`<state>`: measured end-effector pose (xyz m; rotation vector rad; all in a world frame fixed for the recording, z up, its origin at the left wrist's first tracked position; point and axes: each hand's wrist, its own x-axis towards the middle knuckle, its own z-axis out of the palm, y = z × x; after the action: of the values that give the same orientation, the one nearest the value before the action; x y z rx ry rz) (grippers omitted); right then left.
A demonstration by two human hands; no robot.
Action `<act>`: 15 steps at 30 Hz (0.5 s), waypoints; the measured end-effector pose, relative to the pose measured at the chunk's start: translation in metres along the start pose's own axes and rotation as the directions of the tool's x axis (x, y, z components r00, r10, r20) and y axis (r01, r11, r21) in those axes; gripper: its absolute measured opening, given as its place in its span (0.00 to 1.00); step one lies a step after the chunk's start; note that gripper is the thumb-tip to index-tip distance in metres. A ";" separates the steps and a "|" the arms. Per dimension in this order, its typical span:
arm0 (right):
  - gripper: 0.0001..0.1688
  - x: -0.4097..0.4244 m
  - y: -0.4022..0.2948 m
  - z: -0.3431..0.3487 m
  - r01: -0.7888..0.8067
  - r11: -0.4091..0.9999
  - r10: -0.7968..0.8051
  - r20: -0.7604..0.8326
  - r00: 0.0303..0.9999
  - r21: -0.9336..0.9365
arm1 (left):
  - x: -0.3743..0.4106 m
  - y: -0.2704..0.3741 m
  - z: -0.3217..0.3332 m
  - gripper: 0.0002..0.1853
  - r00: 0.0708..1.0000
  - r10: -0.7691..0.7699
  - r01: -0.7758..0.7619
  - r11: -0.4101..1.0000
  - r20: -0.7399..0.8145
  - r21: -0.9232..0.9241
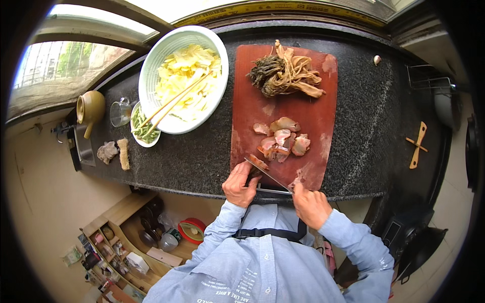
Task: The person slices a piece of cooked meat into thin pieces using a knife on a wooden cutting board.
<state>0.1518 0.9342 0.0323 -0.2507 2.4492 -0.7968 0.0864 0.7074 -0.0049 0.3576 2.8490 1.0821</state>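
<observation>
A reddish cutting board (280, 110) lies on the dark stone counter before me. My right hand (312, 206) grips the handle of a kitchen knife (274, 178), its blade slanting up to the left. My left hand (241, 184) holds a dark piece of meat (254, 173) at the board's lower left, against the blade. One slice (258, 162) lies along the blade's far side. Beyond it rests a loose heap of cut meat pieces (281, 140). A bundle of wilted, preserved-looking leafy vegetable (288, 72) lies at the board's far end.
To the left stand a colander (146, 81) of pale yellow slices with chopsticks (178, 99) across it, a bowl of cut green beans (146, 130), a glass mug (120, 112) and a brown pot (91, 107). On the right are a garlic clove (376, 60) and crossed wooden utensils (417, 144).
</observation>
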 end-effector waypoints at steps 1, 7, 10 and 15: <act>0.27 0.007 -0.007 0.000 -0.004 1.000 0.004 -0.015 1.000 -0.030 | -0.001 -0.001 0.002 0.25 1.000 0.007 -0.007 1.000 -0.007 0.012; 0.20 0.025 -0.020 0.000 0.174 0.972 -0.223 -0.384 0.896 -0.160 | -0.003 -0.007 -0.001 0.24 1.000 -0.018 0.018 1.000 0.016 0.021; 0.18 0.019 -0.014 0.000 -0.026 1.000 0.026 -0.016 1.000 0.016 | -0.001 -0.003 0.002 0.24 1.000 0.007 -0.007 1.000 -0.017 -0.013; 0.23 0.046 -0.023 0.009 0.072 0.996 -0.078 -0.137 0.988 -0.052 | -0.006 -0.003 0.002 0.24 1.000 0.014 -0.014 1.000 -0.004 -0.015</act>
<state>0.1189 0.8963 0.0192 -0.3167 2.6048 -0.8138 0.0920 0.7052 -0.0082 0.3749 2.8448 1.1066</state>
